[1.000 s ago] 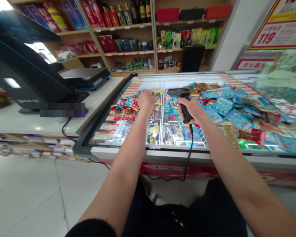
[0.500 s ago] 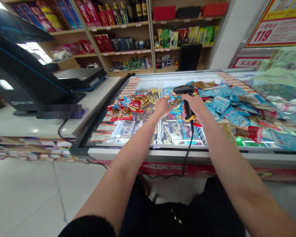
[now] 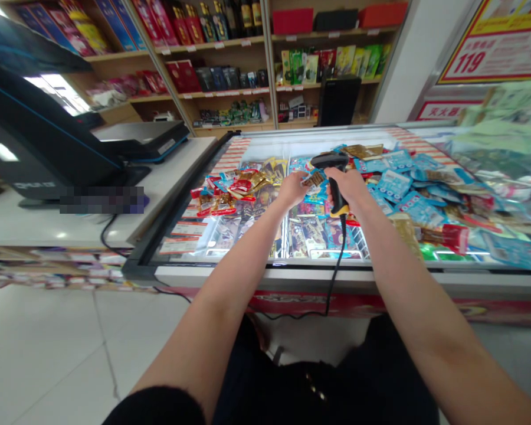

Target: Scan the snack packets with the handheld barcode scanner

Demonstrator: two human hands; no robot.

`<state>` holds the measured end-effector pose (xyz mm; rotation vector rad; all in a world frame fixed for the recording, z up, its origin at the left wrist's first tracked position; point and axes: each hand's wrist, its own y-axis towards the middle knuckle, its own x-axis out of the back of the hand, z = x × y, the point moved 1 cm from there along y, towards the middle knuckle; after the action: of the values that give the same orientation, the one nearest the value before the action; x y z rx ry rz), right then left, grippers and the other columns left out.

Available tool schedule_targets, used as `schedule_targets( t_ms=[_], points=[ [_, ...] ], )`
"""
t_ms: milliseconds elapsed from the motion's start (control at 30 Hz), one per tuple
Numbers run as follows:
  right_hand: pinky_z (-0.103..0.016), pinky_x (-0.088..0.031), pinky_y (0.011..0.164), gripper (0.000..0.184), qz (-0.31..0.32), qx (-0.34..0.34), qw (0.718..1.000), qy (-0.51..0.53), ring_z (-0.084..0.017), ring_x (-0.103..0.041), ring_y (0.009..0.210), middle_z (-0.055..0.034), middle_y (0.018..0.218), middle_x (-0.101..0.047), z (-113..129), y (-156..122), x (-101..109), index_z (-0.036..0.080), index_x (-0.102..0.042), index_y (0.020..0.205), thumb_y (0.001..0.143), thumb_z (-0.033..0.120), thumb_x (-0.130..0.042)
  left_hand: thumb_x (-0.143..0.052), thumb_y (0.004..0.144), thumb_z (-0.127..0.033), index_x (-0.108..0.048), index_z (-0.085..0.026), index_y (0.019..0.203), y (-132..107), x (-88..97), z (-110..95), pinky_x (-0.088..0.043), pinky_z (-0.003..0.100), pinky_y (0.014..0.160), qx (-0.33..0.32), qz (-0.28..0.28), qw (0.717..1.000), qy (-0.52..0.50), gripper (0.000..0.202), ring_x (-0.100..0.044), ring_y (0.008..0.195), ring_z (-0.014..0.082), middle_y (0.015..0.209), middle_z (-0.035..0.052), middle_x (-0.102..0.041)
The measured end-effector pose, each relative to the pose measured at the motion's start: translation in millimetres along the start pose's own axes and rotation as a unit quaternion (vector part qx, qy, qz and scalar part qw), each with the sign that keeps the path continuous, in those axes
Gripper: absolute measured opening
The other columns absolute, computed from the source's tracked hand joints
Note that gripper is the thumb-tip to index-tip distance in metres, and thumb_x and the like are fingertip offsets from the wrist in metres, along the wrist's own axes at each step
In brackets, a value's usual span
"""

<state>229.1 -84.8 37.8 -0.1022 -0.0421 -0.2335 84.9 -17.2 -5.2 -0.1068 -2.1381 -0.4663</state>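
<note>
My right hand (image 3: 350,188) is wrapped round the handle of a black and yellow barcode scanner (image 3: 330,162), its cable hanging down over the freezer's front edge. My left hand (image 3: 292,190) pinches a small snack packet (image 3: 313,179) and holds it up just under the scanner's head. Both hands hover over the glass lid of a chest freezer (image 3: 292,268). Many small snack packets lie on that lid: red and gold ones (image 3: 230,192) to the left, blue ones (image 3: 396,183) to the right.
A white counter (image 3: 48,227) on the left carries a black checkout terminal (image 3: 39,147). Wooden shelves (image 3: 230,53) with boxes and bottles stand behind the freezer. A red and yellow price sign (image 3: 495,41) hangs at the upper right. White floor tiles lie at the lower left.
My left hand has picked a packet from the pile on the left and carried it right, up to the scanner. My right hand lifted the scanner slightly.
</note>
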Motion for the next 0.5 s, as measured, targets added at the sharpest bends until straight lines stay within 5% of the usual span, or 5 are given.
schedule_targets(
  t_ms=[267, 500],
  points=[
    [-0.027, -0.041, 0.033, 0.023, 0.011, 0.013, 1.0, -0.002, -0.015, -0.051, 0.034, -0.0023, 0.044, -0.055, 0.6, -1.7, -1.4, 0.02, -0.055, 0.061, 0.078, 0.033, -0.064, -0.059, 0.079, -0.019, -0.073, -0.015, 0.083, 5.1, 11.6, 20.6, -0.054, 0.033, 0.083, 0.095, -0.03, 0.991, -0.091, 0.015, -0.07, 0.087, 0.0241, 0.076, 0.006, -0.069],
    [-0.025, -0.04, 0.032, 0.027, 0.067, 0.042, 0.997, -0.011, -0.015, -0.05, 0.034, -0.0028, 0.044, -0.056, -3.9, -2.1, -3.8, 0.02, -0.053, 0.057, 0.079, 0.033, -0.063, -0.067, 0.071, -0.011, -0.068, -0.013, 0.08, 9.1, 18.2, 42.6, -0.06, 0.031, 0.072, 0.211, -0.079, 0.91, -0.349, 0.009, -0.068, 0.07, 0.016, 0.071, 0.0013, -0.064]
  ],
)
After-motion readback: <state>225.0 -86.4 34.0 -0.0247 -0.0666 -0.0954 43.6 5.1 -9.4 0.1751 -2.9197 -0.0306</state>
